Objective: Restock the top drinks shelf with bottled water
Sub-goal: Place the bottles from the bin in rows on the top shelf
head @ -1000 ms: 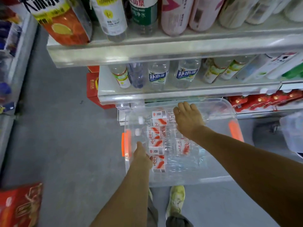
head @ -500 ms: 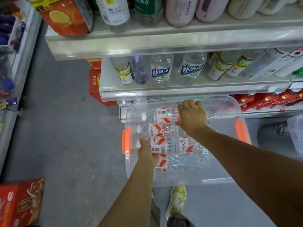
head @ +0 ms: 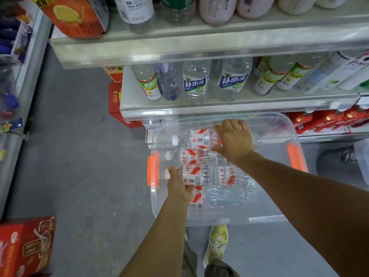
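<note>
Since the water bottles lie on their sides in the clear plastic bin (head: 219,218) on the floor, we take each one round its body, not by the cap. Our right hand (head: 234,142) is clamped over the far water bottle (head: 199,138), fingers curling across its ribbed barrel just past the red-and-white label, thumb on the near side. Our left hand (head: 178,185) wraps the shoulder of the near water bottle (head: 191,174), just behind its white cap. We judge them full: moderately heavy, with thin clear walls that give under a squeeze and a glossy label film that may slip, so the ribbed section is the safer hold. The bin is smooth, translucent and round-cornered, with orange handles (head: 295,156). The top shelf (head: 199,45), pale metal with a clear front lip, sits well above, carrying larger bottles (head: 137,13).
</note>
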